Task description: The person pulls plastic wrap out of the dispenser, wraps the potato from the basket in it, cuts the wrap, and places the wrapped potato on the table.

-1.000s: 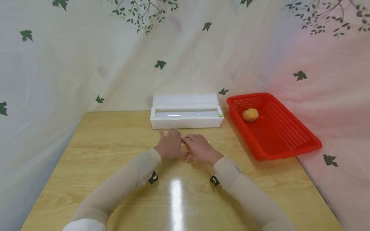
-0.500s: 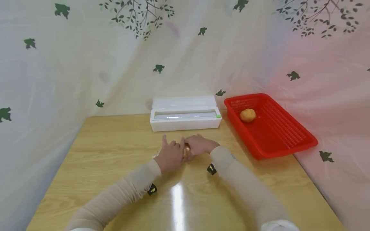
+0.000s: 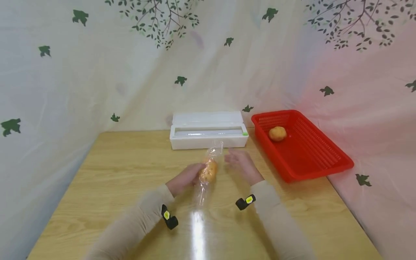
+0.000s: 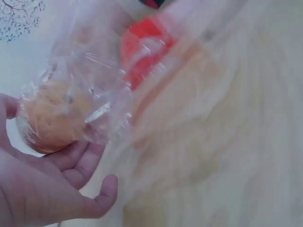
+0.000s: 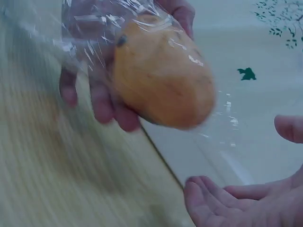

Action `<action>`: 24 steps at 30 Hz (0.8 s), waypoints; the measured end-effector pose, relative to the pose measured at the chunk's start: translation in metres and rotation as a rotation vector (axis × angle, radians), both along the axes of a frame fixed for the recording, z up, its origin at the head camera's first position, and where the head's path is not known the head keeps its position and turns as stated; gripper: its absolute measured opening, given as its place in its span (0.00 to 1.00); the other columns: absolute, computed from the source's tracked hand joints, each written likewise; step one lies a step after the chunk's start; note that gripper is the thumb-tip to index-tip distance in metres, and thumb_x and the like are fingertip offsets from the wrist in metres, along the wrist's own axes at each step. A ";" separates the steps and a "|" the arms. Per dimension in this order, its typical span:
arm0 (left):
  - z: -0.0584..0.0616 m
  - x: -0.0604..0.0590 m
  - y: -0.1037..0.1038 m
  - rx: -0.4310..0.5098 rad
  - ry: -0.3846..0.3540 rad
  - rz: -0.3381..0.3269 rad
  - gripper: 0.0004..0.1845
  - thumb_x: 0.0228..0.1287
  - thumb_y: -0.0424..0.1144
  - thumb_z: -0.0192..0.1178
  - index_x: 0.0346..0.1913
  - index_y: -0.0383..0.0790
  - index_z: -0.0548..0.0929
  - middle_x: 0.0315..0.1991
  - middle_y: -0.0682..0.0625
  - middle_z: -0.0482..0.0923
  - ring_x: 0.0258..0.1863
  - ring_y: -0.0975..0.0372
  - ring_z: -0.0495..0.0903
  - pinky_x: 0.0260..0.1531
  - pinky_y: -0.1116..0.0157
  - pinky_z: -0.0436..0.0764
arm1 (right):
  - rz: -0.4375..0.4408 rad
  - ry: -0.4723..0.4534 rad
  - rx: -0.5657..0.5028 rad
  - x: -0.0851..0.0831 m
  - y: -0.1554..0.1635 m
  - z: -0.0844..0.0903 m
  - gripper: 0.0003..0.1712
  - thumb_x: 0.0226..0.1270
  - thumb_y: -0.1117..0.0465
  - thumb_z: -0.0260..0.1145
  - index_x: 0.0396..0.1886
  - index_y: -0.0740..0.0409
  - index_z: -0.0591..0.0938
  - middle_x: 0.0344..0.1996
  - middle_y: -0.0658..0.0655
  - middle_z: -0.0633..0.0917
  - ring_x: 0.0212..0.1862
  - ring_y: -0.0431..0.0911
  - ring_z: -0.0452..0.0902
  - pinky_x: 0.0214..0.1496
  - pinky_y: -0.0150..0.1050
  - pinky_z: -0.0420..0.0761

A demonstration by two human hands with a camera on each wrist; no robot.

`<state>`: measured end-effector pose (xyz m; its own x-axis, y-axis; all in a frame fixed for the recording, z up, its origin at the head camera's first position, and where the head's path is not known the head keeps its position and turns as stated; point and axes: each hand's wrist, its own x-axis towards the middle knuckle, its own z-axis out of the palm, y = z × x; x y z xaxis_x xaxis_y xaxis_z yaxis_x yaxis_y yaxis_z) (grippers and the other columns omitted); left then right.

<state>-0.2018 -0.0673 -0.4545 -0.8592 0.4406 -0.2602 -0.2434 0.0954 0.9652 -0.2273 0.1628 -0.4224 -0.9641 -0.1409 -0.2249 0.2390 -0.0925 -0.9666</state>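
Left hand point(image 3: 183, 179) at frame centre, fingers curled under film-wrapped potato point(image 3: 208, 171), lifted above table point(image 3: 107, 173). Loose cling film point(image 3: 203, 193) trailing above and below. Right hand point(image 3: 242, 165) just right of it, fingers relaxed, holding nothing. Beyond: white film dispenser point(image 3: 208, 134), lid up; no legible writing. Right: red basket point(image 3: 320, 151) holding second potato point(image 3: 277, 133).

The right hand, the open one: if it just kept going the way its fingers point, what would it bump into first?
Probably the white wrap dispenser box. The right hand points away from the person, toward the box's right end. The wrapped potato sits off to its left, held by the left hand. Depth is hard to judge.
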 end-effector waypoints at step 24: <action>0.003 0.030 0.005 0.275 -0.088 0.138 0.32 0.79 0.57 0.43 0.62 0.29 0.74 0.49 0.45 0.80 0.46 0.59 0.80 0.52 0.62 0.78 | 0.392 0.862 0.604 0.036 -0.042 -0.001 0.30 0.68 0.72 0.50 0.70 0.69 0.70 0.73 0.63 0.68 0.78 0.57 0.52 0.74 0.57 0.58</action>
